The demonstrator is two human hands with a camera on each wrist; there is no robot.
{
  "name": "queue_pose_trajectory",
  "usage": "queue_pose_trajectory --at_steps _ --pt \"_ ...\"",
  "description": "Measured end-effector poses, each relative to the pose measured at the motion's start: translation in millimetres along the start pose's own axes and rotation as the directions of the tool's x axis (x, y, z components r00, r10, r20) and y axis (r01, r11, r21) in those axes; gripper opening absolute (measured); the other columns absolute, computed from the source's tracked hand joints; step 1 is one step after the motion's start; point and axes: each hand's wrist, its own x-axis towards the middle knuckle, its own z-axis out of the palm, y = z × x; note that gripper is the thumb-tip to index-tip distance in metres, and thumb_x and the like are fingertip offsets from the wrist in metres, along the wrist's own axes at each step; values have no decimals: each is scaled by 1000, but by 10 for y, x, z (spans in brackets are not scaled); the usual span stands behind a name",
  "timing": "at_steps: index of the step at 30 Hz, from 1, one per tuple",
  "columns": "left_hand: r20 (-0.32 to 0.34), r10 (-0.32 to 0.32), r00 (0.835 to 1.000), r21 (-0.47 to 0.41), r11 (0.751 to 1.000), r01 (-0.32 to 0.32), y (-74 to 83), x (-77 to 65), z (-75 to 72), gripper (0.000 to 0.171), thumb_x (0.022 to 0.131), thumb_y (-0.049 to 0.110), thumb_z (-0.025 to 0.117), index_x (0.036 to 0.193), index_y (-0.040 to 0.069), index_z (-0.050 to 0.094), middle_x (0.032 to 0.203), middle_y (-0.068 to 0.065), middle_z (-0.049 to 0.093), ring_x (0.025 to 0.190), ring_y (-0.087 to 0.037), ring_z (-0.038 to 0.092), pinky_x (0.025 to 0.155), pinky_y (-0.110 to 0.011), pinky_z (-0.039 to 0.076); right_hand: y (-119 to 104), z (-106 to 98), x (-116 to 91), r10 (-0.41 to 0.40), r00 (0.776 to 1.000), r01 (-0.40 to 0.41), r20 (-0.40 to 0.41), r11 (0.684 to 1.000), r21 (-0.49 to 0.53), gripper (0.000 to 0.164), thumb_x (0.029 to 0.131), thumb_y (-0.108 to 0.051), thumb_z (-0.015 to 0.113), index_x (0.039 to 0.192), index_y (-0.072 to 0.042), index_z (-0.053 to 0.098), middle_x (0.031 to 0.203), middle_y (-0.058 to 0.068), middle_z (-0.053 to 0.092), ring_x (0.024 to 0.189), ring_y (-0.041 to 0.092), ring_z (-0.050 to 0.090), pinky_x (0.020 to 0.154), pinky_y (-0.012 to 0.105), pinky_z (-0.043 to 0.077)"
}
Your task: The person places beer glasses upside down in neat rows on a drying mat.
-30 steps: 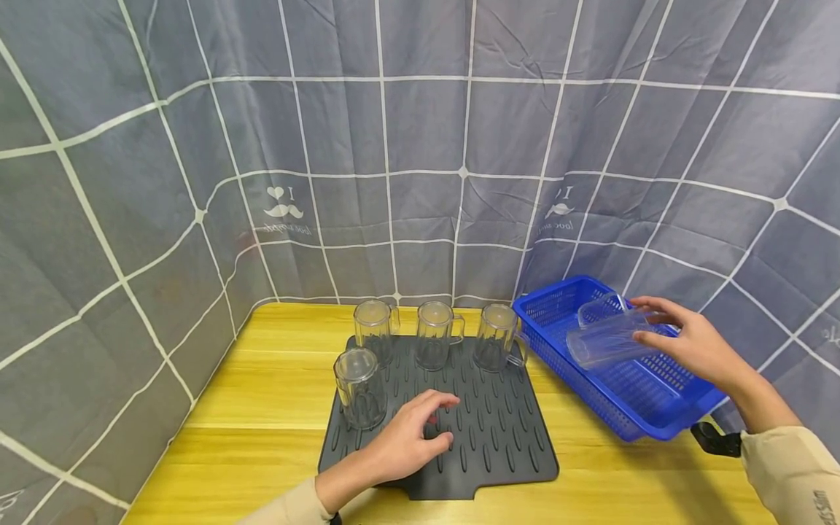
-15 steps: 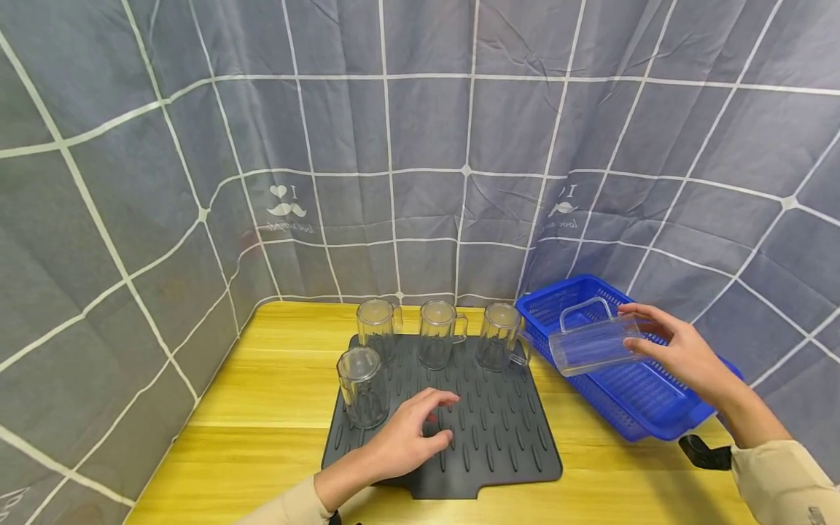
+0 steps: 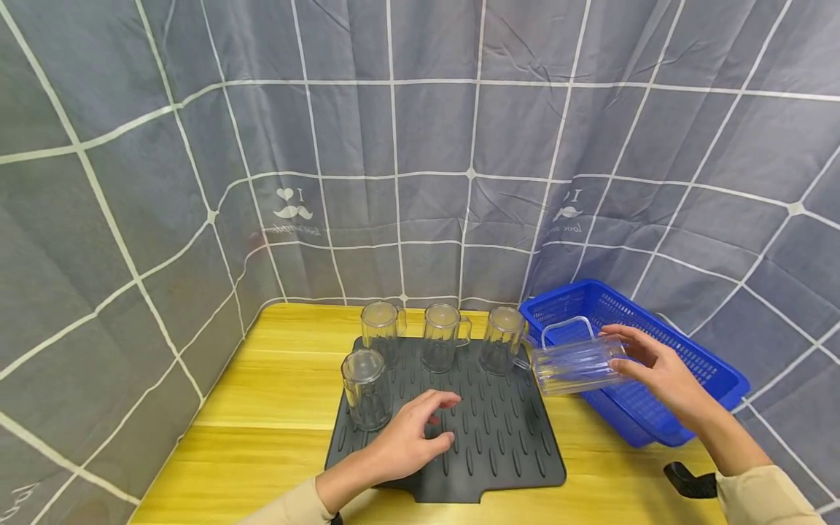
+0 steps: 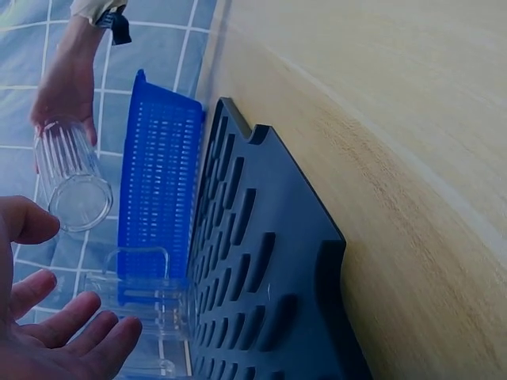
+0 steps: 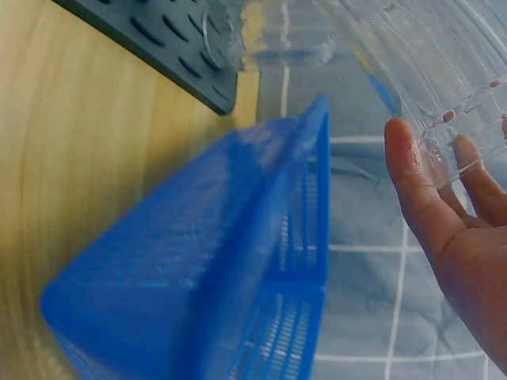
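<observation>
My right hand [image 3: 652, 372] grips a clear glass mug [image 3: 574, 364] by one end. The mug lies on its side in the air, its handle uppermost, overlapping the blue basket's left edge in the head view. Over the black ridged mat [image 3: 488, 437], my left hand [image 3: 413, 437] hovers with relaxed fingers and nothing in them. Glass mugs stand upside down on that mat: a back row of a left mug [image 3: 380, 332], a middle mug [image 3: 441, 339] and a right mug [image 3: 502, 339], plus a front mug [image 3: 366, 390] just beyond the left hand.
A blue perforated basket [image 3: 633, 430] sits on the wooden table [image 3: 262, 430] to the right of the mat. Grey curtain [image 3: 433, 131] with white grid lines encloses the back and sides. The right back mug's handle points toward the basket.
My right hand has carried the glass mug leftward and slightly down, from over the basket toward the mat. The left hand has stayed in place, and the standing mugs have not moved.
</observation>
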Motion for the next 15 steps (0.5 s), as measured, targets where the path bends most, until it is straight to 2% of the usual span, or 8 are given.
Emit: queue_pose_trajectory --at_steps 5,15 --pt "-1 6 1000 10 1000 -6 2 -3 -10 49 98 25 62 144 29 48 137 6 55 125 -12 54 96 -32 52 19 114 -60 22 1000 -24 19 997 77 49 102 -2 55 149 -4 44 133 -17 58 110 -2 62 80 24 56" --pt "0 -15 1000 -13 1000 15 37 -10 -27 54 98 24 63 148 29 44 138 5 54 127 -13 53 99 -37 51 61 371 -94 78 997 -80 21 980 183 48 103 -6 56 149 -10 45 133 -18 56 113 -4 59 81 23 56"
